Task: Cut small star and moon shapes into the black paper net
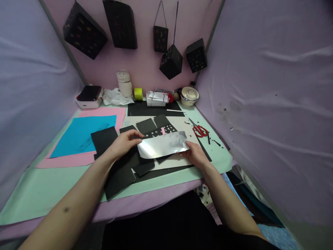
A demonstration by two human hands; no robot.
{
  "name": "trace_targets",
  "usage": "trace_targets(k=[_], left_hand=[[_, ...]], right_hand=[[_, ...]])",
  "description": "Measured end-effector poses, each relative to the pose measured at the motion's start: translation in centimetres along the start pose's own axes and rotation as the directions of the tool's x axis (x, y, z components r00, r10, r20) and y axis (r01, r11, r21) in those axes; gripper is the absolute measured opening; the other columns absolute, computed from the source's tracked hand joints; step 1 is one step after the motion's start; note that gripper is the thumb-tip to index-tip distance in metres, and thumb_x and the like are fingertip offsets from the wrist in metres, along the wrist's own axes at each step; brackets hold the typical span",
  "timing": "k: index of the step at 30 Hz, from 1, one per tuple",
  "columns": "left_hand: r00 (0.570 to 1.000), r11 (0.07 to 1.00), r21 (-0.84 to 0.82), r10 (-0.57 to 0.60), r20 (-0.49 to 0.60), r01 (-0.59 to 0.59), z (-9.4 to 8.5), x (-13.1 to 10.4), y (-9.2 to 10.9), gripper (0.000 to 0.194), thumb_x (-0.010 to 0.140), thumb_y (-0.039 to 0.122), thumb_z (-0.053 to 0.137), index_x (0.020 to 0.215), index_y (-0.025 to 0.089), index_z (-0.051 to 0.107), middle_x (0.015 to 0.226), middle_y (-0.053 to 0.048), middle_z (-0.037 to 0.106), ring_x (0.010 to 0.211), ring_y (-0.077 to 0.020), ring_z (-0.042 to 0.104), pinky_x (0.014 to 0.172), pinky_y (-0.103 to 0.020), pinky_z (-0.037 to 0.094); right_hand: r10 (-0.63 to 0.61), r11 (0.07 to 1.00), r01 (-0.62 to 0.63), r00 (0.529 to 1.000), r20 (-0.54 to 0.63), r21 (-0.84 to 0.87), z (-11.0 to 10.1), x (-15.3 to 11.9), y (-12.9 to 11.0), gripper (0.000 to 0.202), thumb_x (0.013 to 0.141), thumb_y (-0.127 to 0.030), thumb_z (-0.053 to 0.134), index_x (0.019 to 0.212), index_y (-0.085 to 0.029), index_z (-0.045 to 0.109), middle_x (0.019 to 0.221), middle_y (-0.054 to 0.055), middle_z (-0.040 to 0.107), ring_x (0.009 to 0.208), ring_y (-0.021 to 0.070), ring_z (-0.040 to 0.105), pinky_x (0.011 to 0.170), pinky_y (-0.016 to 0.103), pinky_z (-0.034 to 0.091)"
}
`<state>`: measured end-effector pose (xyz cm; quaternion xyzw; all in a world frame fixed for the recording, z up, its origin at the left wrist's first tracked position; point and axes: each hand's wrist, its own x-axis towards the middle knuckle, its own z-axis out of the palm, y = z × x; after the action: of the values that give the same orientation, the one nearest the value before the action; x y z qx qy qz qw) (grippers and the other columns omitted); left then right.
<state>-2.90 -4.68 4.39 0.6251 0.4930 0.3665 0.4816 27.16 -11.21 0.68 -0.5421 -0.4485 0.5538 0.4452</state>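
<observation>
A strip of shiny silver foil point(162, 145) is stretched between my two hands above the table. My left hand point(128, 140) pinches its left end between thumb and fingers. At the right end, my right hand point(195, 152) grips the foil, with some fingers hidden beneath it. Partly covered behind the strip lies black paper with white star and triangle shapes point(153, 133), and a small pink item point(163, 131) rests on it. Several black paper pieces point(119, 180) lie under and around my left hand.
Red-handled scissors point(200, 131) lie at the right among black scraps. Blue paper point(78, 135) over pink sheets is at the left. Along the back stand a box of white markers point(157, 99), yellow tape point(138, 93) and a bowl point(189, 96). Black boxes point(171, 61) hang above.
</observation>
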Motion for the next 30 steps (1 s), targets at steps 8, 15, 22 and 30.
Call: trace_targets(k=[8, 15, 22, 30], left_hand=[[0.998, 0.999, 0.022, 0.046, -0.032, -0.045, -0.1, 0.1, -0.1, 0.03, 0.063, 0.041, 0.076, 0.083, 0.02, 0.068, 0.096, -0.004, 0.072, 0.092, -0.0226, 0.064, 0.088, -0.035, 0.046], [0.999, 0.999, 0.02, 0.043, -0.022, -0.042, 0.0, 0.1, -0.5, 0.029, 0.066, 0.039, 0.074, 0.087, 0.019, 0.068, 0.094, -0.004, 0.071, 0.089, -0.021, 0.063, 0.084, -0.034, 0.046], [1.0, 0.997, -0.07, -0.01, 0.009, 0.01, -0.2, 0.1, -0.4, 0.033, 0.063, 0.038, 0.077, 0.088, 0.018, 0.068, 0.092, -0.003, 0.07, 0.084, -0.0191, 0.064, 0.078, -0.033, 0.048], [0.997, 0.983, -0.169, -0.056, 0.059, 0.065, -1.3, 1.3, 1.3, 0.036, 0.057, 0.034, 0.083, 0.086, 0.02, 0.067, 0.097, -0.005, 0.073, 0.094, -0.0212, 0.066, 0.079, -0.033, 0.052]], right_hand=[[-0.151, 0.952, 0.158, 0.987, 0.044, -0.261, -0.2, -0.1, 1.0, 0.051, 0.094, -0.059, 0.034, 0.082, -0.023, 0.068, 0.081, 0.008, 0.072, 0.087, 0.0271, 0.066, 0.084, 0.04, 0.053], [-0.156, 0.988, 0.155, 0.985, 0.075, 0.028, -0.1, 0.2, 1.4, 0.04, 0.091, -0.053, 0.049, 0.08, -0.021, 0.069, 0.079, 0.007, 0.073, 0.073, 0.0236, 0.065, 0.074, 0.036, 0.053], [-0.073, 0.968, 0.062, 0.997, 0.037, 0.244, 0.3, 0.4, 0.7, 0.031, 0.084, -0.046, 0.06, 0.074, -0.019, 0.071, 0.072, 0.008, 0.072, 0.067, 0.0241, 0.065, 0.064, 0.036, 0.052], [-0.011, 0.909, -0.05, 0.989, 0.144, 0.414, 0.2, 0.3, 0.6, 0.028, 0.084, -0.04, 0.063, 0.09, -0.013, 0.07, 0.08, 0.009, 0.074, 0.073, 0.0228, 0.071, 0.063, 0.031, 0.055]])
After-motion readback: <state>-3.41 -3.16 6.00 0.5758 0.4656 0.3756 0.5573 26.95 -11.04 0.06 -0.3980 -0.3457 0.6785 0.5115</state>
